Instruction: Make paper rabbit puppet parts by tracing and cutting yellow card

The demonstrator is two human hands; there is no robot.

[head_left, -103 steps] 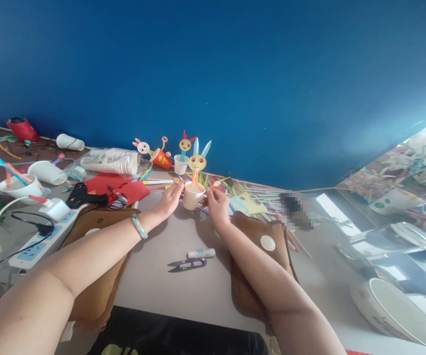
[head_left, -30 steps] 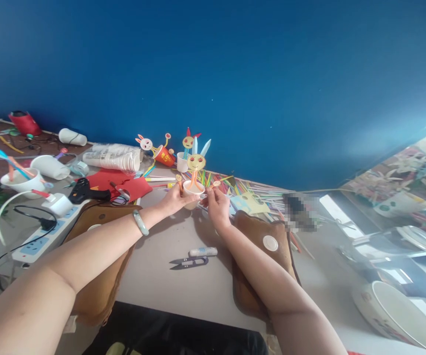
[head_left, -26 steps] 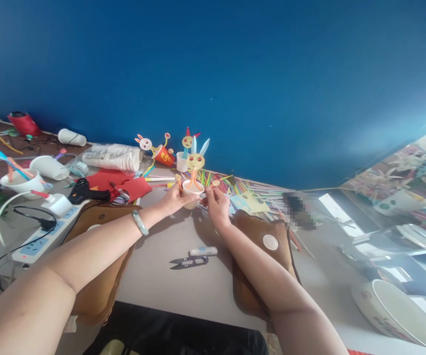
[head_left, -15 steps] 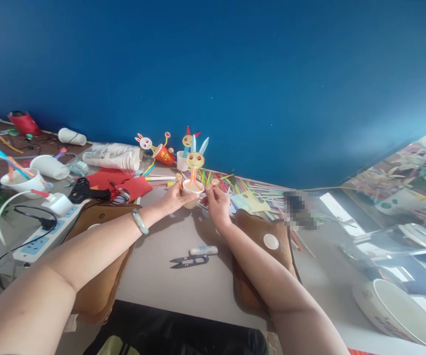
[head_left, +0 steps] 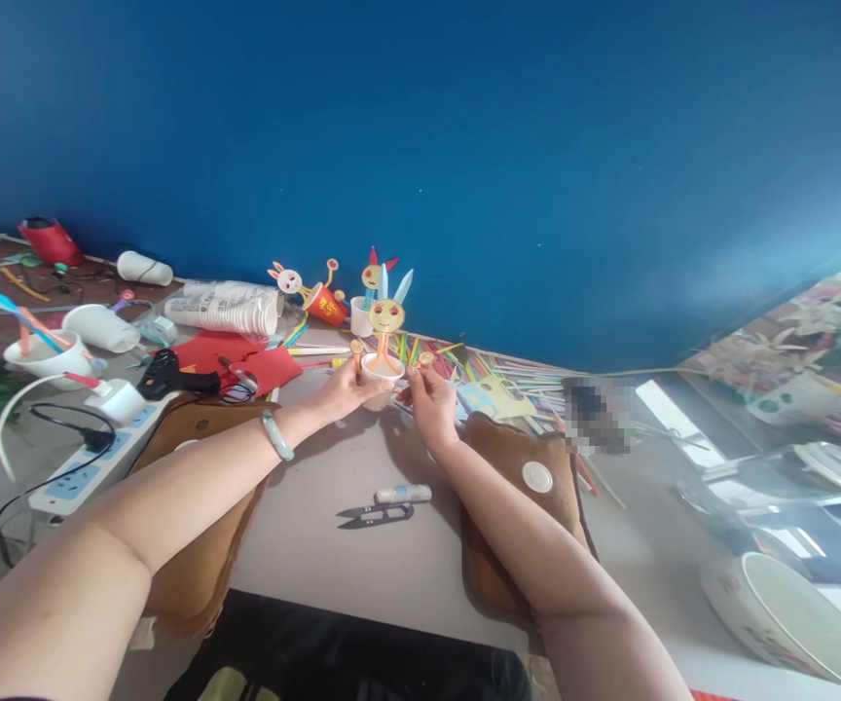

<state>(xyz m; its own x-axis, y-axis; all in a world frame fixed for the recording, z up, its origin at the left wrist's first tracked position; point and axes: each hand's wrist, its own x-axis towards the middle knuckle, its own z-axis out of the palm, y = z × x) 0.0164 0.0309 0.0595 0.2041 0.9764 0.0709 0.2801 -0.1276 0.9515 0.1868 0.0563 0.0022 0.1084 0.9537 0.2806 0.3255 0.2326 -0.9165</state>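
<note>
My left hand [head_left: 353, 391] is wrapped round a white paper cup [head_left: 383, 368] held above the table. Out of the cup rises an orange stem bearing a yellow round face [head_left: 386, 315] with two pale blue ears. A small round disc [head_left: 356, 347] stands at the cup's left, by my left fingers. At the cup's right side my right hand [head_left: 429, 397] is closed in a pinch on a thin arm with a yellow disc [head_left: 426, 359] at its end. My fingers hide much of the thin arm. Thread snips [head_left: 377, 516] and a glue stick [head_left: 403, 495] lie below my hands.
Behind the cup stand a red cup figure [head_left: 325, 304] and a white cup figure [head_left: 362, 317]. To the left are stacked paper cups [head_left: 223, 312], a black glue gun [head_left: 172, 374] and a power strip [head_left: 91, 465]. Brown cushions [head_left: 515, 487] lie under my forearms; a bowl [head_left: 792, 623] sits right.
Almost nothing differs. The whole view has shifted slightly, while both hands keep the same hold on the cup and its thin arm.
</note>
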